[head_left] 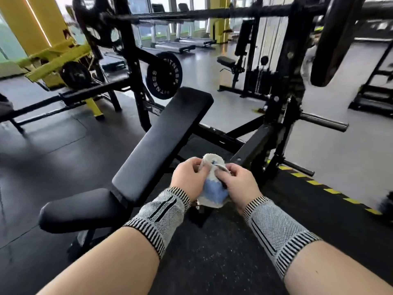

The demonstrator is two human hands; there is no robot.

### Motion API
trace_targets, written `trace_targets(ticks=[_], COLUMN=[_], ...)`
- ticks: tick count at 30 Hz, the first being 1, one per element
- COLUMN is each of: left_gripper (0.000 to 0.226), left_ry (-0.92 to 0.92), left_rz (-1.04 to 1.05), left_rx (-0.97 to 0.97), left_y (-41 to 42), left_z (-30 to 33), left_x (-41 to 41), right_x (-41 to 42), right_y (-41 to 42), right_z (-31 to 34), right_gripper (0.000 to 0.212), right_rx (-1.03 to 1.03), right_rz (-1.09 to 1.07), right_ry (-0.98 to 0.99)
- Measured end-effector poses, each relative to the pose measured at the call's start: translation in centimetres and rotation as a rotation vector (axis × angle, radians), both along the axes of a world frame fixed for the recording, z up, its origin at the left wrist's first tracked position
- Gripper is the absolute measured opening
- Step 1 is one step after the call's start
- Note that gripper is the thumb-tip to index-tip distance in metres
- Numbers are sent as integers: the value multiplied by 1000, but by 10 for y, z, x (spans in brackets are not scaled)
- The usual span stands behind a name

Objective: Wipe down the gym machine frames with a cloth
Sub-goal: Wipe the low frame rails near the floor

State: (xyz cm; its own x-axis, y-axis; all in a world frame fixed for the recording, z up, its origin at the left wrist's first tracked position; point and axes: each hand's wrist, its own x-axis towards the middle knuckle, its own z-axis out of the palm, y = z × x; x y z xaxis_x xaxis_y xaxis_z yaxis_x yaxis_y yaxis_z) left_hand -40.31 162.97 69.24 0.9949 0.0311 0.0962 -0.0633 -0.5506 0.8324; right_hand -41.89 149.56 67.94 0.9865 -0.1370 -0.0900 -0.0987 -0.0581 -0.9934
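A bunched white and blue cloth [213, 191] hangs between my two hands at the lower centre. My left hand [190, 180] pinches its left side with curled fingers. My right hand [238, 183] grips its right side. Both hands are held in the air above the dark rubber floor, just right of the black incline bench [161, 141]. The black bench-press frame [282, 116] rises beyond my right hand, with a second upright [133, 67] on the left. Neither hand touches the frame.
A barbell [212, 12] crosses the top, with a big plate [331, 41] at the right. A "FITNESS" plate [164, 75] hangs on the left upright. A chrome peg [323, 122] sticks out right. Yellow-black floor tape [331, 190] runs along the right. Other machines stand behind.
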Motion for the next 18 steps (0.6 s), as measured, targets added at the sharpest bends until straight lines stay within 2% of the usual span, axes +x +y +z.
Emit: trace_targets(ticks=[5,11,18], left_gripper=[20,21,19], left_ry=[65,65,128], left_rz=[-61,-129,-243], left_rx=[17,27,116], left_y=[75,106,119], left_z=[1,-2,-9], left_x=[32,96,178], right_x=[21,74,155], right_y=[77,111,127], right_z=[2,4,-17], right_gripper=[8,8,13], right_rx=[-127,-216,-171], right_rz=[-146,-279,-366], right_ry=[4,20,95])
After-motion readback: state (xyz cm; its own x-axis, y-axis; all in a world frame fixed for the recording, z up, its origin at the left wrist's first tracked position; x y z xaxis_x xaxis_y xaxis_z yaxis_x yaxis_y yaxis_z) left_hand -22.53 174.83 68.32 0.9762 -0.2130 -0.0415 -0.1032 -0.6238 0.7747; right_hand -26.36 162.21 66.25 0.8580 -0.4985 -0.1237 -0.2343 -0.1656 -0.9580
